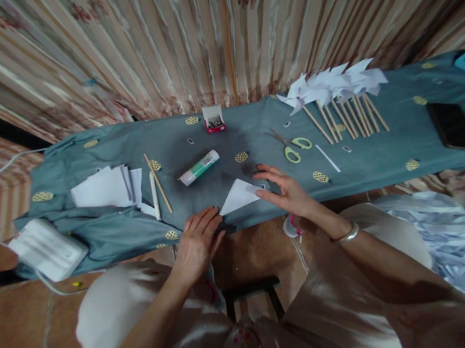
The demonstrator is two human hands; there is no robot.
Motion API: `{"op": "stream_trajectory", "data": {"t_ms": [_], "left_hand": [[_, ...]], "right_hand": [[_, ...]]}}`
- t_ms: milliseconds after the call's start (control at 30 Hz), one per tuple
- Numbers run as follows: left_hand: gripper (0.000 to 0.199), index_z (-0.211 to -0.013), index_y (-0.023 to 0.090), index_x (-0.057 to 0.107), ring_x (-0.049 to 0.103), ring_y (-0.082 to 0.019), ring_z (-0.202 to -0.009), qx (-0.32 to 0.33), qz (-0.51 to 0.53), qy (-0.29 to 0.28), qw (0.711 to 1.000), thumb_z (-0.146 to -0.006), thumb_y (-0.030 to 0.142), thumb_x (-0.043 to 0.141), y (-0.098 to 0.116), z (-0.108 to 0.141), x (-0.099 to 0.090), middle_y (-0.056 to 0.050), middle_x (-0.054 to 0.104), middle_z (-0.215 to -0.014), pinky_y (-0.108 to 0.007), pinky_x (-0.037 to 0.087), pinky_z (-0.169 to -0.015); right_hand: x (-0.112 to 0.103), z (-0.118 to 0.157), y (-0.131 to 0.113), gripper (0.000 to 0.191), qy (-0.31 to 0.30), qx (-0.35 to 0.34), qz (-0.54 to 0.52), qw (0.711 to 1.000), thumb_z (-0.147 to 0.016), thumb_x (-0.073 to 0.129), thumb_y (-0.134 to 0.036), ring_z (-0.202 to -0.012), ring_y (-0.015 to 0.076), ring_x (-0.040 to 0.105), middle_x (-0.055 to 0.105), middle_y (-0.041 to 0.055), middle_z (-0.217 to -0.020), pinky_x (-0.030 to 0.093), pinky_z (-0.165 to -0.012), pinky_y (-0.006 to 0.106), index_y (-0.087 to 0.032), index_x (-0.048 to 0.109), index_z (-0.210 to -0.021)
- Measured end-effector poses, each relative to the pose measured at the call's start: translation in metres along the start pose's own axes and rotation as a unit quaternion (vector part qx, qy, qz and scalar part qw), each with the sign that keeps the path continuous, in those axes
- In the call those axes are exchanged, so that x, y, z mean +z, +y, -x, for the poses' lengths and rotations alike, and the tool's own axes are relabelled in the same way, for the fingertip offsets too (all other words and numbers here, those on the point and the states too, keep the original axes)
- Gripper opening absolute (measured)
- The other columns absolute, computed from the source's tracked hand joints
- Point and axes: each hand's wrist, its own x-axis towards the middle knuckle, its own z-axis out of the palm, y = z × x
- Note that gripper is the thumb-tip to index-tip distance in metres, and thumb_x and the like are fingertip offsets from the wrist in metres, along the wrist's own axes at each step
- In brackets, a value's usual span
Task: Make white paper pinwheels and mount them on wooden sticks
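We note, on grey-green pineapple-print cloth (pixel 247 130): white-and-green cylindrical tube (pixel 199 168), nearest the paper; open red-and-white cardboard box (pixel 216 129); green-handled metal scissors (pixel 286 142); white paper pinwheels (pixel 333 87) on wooden sticks (pixel 318 125), rightward. Folded white paper triangle (pixel 239 195), between our left hand (pixel 196 239), fingers flattened at its left corner, and right hand (pixel 284 190), spread open, thumb over its right end.

We believe this is a room in a home, with paper craft going on. At twelve o'clock we see a pleated, flowered curtain (pixel 211 36), at eight o'clock a brown tiled floor (pixel 1 328). The narrow desk (pixel 372 166) wears a pineapple-patterned cloth (pixel 252 129). Paper pinwheels (pixel 333 87) at two o'clock, scissors (pixel 287 142) and a glue tube (pixel 199 168) show us the handicraft.
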Motion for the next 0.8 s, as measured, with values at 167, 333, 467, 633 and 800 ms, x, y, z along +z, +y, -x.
{"op": "stream_trajectory", "data": {"t_ms": [167, 333, 467, 633, 800], "left_hand": [[0.019, -0.106, 0.016, 0.067, 0.064, -0.026, -0.111, -0.019, 0.017, 0.013, 1.0, -0.095, 0.025, 0.054, -0.002, -0.007, 0.0, -0.013, 0.071, -0.116, -0.043, 0.054, -0.091], [0.017, -0.102, 0.017, 0.067, 0.065, -0.025, -0.106, -0.04, 0.034, 0.044, 0.998, -0.095, 0.025, 0.055, -0.002, -0.013, 0.003, -0.012, 0.071, -0.112, -0.042, 0.055, -0.09], [0.034, -0.128, 0.017, 0.058, 0.055, -0.028, -0.127, -0.015, 0.035, 0.035, 0.999, -0.095, 0.025, 0.051, 0.005, -0.023, 0.014, -0.015, 0.064, -0.129, -0.048, 0.048, -0.104], [0.057, -0.151, 0.013, 0.032, 0.033, -0.028, -0.147, 0.038, -0.005, -0.048, 0.998, -0.097, 0.026, 0.044, 0.018, -0.032, 0.036, -0.018, 0.043, -0.153, -0.052, 0.031, -0.117], [0.063, -0.151, 0.006, 0.029, 0.031, -0.029, -0.148, 0.037, -0.047, -0.082, 0.995, -0.096, 0.031, 0.048, 0.022, -0.03, 0.043, -0.021, 0.038, -0.155, -0.051, 0.026, -0.119]], "right_hand": [[0.006, -0.003, 0.0, 0.035, -0.023, -0.006, 0.028, 0.999, -0.082, 0.069, -0.041, -0.132, 0.0291, 0.053, 0.056, 0.0128, -0.142, 0.042, -0.11, 0.048, -0.023, 0.069, -0.112], [0.01, -0.004, -0.005, 0.045, -0.013, 0.003, 0.056, 0.998, -0.08, 0.07, -0.043, -0.134, 0.0302, 0.051, 0.055, 0.0148, -0.143, 0.042, -0.111, 0.05, -0.021, 0.065, -0.12], [0.02, -0.004, -0.012, 0.064, 0.013, 0.011, 0.099, 0.995, -0.08, 0.068, -0.051, -0.137, 0.0331, 0.047, 0.053, 0.018, -0.144, 0.039, -0.112, 0.054, -0.018, 0.055, -0.133], [0.029, -0.004, -0.015, 0.066, 0.016, 0.004, 0.156, 0.988, -0.082, 0.064, -0.044, -0.141, 0.0342, 0.041, 0.047, 0.0203, -0.149, 0.034, -0.114, 0.055, -0.013, 0.047, -0.139], [0.028, -0.004, -0.016, 0.066, -0.011, 0.011, 0.177, 0.984, -0.084, 0.062, -0.04, -0.144, 0.0347, 0.036, 0.043, 0.0232, -0.152, 0.033, -0.114, 0.055, -0.01, 0.046, -0.141]]}}
